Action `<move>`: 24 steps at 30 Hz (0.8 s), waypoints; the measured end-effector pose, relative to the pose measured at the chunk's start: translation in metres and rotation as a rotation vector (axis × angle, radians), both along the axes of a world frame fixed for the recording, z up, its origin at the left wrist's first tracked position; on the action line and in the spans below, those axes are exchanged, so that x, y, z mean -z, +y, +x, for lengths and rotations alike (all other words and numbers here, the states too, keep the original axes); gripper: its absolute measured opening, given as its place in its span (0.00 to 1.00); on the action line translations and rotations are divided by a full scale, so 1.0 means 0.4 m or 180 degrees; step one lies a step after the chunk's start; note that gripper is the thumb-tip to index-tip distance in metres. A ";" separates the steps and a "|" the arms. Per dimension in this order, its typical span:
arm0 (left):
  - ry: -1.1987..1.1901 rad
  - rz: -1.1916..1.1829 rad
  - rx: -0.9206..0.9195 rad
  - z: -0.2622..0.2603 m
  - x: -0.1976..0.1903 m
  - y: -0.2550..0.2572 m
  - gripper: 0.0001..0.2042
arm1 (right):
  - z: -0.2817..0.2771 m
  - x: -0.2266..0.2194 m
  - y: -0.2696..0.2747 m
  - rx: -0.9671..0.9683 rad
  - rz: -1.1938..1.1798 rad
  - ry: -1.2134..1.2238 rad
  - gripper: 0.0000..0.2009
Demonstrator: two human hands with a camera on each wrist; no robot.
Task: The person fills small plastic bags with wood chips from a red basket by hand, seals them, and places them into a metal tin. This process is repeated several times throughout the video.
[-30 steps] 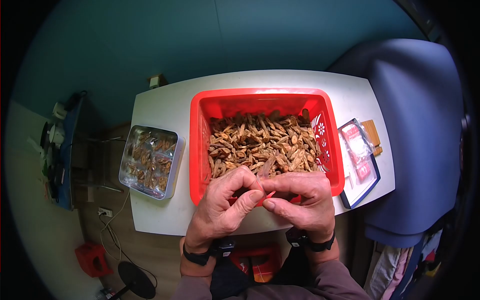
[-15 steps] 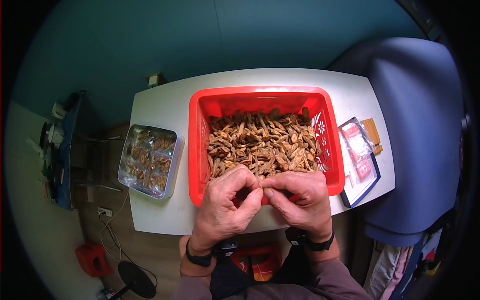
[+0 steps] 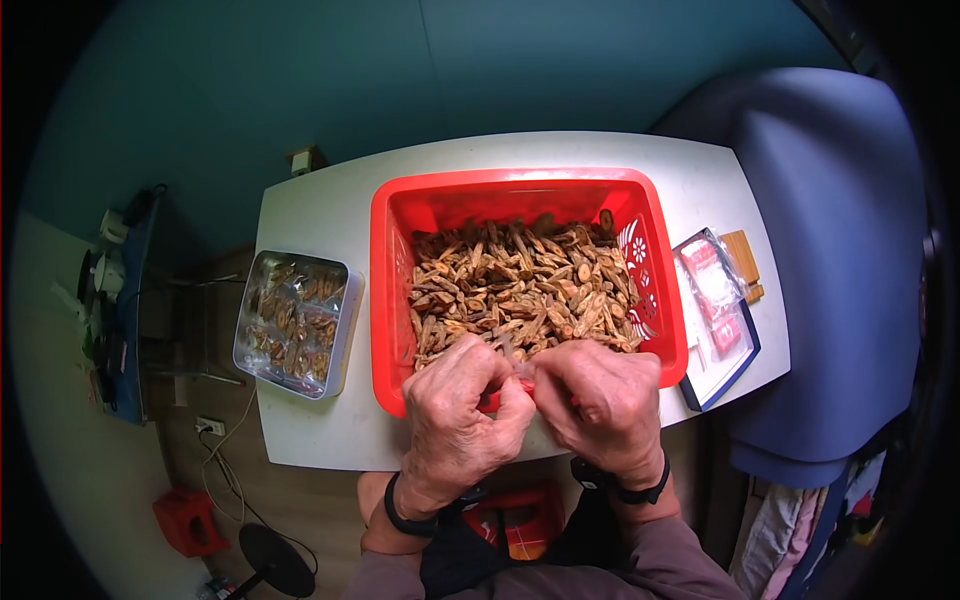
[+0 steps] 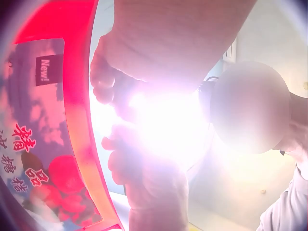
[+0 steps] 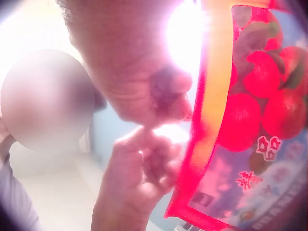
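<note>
A red plastic basket [image 3: 385, 300] full of brown dried pieces [image 3: 515, 290] stands on the white table [image 3: 320, 215]. Both hands meet over its near rim. My left hand [image 3: 502, 388] and right hand [image 3: 548, 384] have curled fingers that pinch a small red-edged plastic bag [image 3: 524, 384] between them; the head view shows only a sliver of it. The wrist views show the bag [image 4: 43, 144] [image 5: 260, 120] close up, printed with red fruit and characters. Glare washes out the fingers [image 4: 108, 84] in the left wrist view.
A metal tin [image 3: 295, 322] with wrapped brown pieces sits at the table's left edge. A dark-rimmed tray [image 3: 722, 352] with red packets lies to the right of the basket, beside a small wooden block [image 3: 742, 255]. A blue chair [image 3: 840, 250] stands at the right.
The bag stuck up above the fingertips a second ago; now the fingers have curled in over it and the hands press closer together at the basket's rim.
</note>
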State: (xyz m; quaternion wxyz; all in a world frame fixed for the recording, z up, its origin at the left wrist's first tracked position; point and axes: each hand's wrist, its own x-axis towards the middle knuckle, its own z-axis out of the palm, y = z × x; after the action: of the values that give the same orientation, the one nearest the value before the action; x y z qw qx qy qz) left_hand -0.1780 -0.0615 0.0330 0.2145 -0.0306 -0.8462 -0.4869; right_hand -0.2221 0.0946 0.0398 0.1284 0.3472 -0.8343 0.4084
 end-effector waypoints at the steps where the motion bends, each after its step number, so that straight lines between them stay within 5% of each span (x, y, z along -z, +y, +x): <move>1: -0.0030 -0.0074 -0.0068 0.002 -0.002 -0.001 0.08 | -0.004 0.001 0.001 0.0128 0.0014 0.0103 0.06; 15: -0.0371 -0.0066 0.0167 0.001 -0.001 -0.003 0.08 | -0.009 -0.013 0.010 0.0040 0.0110 -0.0472 0.06; 24: -0.0283 -0.0011 0.0411 0.009 -0.013 -0.004 0.06 | -0.009 -0.002 0.022 0.0131 0.0159 -0.0127 0.06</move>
State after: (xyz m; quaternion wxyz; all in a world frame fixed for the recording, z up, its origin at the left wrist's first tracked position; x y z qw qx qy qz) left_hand -0.1744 -0.0632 0.0382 0.1448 -0.0638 -0.8520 -0.4991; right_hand -0.2255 0.1036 0.0407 0.1114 0.3249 -0.8537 0.3915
